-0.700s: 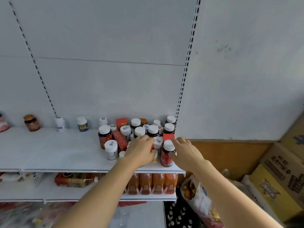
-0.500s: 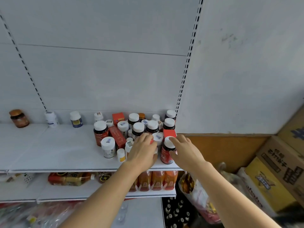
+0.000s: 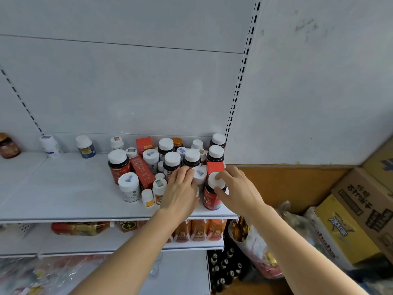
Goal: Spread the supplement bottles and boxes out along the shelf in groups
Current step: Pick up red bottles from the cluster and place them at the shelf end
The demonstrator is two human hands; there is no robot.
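A crowd of supplement bottles with white caps and several red boxes stands packed at the right end of the white shelf. My right hand grips the white cap of a dark bottle with a red label at the shelf's front right corner. My left hand lies over items beside it, fingers curled around something red that is mostly hidden. Three lone bottles stand apart along the back wall to the left, and a brown jar sits at the far left.
A lower shelf carries orange drink pouches and a lying bottle. Right of the shelving stand cardboard boxes and a plastic bag. Dark bottles stand on the floor below. The left half of the top shelf is bare white surface.
The view has shifted slightly. My left hand has slid a little further into the cluster. My right hand stays on the red-labelled bottle's cap.
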